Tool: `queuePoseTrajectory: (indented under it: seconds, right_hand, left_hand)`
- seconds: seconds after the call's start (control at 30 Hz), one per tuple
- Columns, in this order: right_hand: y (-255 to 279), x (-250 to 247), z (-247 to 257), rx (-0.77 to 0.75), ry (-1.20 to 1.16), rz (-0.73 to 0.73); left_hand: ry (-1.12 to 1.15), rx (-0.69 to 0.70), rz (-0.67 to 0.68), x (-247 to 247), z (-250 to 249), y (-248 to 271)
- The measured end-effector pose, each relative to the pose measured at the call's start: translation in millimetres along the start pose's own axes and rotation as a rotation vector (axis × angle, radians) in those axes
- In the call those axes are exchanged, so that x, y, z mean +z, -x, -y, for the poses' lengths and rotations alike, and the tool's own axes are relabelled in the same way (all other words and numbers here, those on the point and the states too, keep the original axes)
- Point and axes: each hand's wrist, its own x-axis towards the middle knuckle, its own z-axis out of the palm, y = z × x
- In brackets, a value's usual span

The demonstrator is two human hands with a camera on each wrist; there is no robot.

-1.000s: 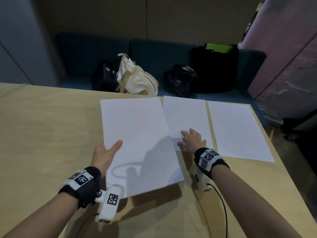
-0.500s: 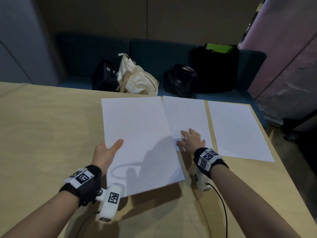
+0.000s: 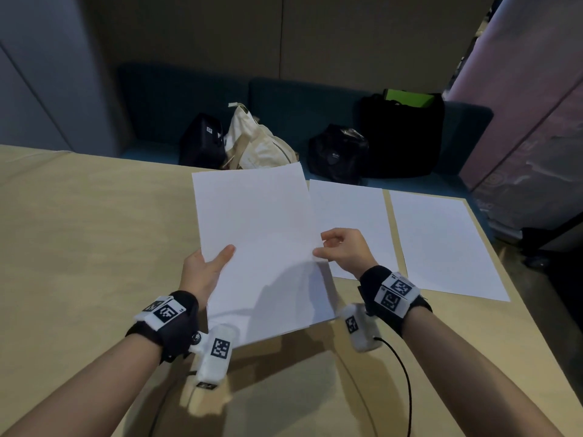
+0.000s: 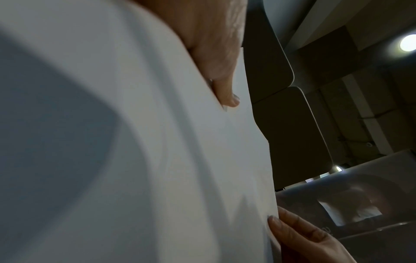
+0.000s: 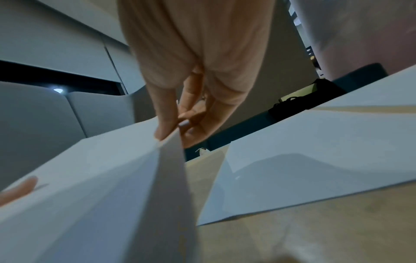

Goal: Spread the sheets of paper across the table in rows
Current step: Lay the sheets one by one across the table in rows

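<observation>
My left hand holds a stack of white sheets by its left edge, thumb on top, lifted above the wooden table. My right hand pinches the stack's right edge between thumb and fingers; the right wrist view shows the top sheet peeled away from those beneath. Two single sheets lie flat on the table to the right: one partly behind my right hand, another near the table's right edge. In the left wrist view the stack fills the frame under my thumb.
Behind the table's far edge runs a dark blue bench with black bags, a small black case and a cream tote. Bare table stretches to the left and in front of me. A cable trails from my right wrist.
My right hand left the middle sheet on the table and came over to pinch the stack's right edge. The stack has been raised and tilted up off the table.
</observation>
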Motion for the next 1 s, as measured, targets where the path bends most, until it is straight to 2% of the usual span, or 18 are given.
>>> queuePoseTrajectory:
  seconds: [0.13, 0.43, 0.63, 0.83, 1.0]
  right_hand:
    - [4, 11, 10, 0.037, -0.096, -0.155]
    - [-12, 63, 43, 0.007, -0.104, -0.155]
    - [-49, 95, 57, 0.011, -0.091, -0.357]
    - [-81, 110, 45, 0.107, 0.097, -0.441]
    - [-102, 120, 37, 0.167, 0.398, -0.314]
  left_hand:
    - [0.038, -0.009, 0.005, -12, -2, -6]
    - [-0.002, 0.023, -0.029, -76, -16, -31]
    - [-0.058, 0.036, -0.085, -127, -20, -56]
    - [-0.098, 0.048, -0.157, -171, -25, -81]
    - [-0.071, 0.05, -0.173, -195, -26, -98]
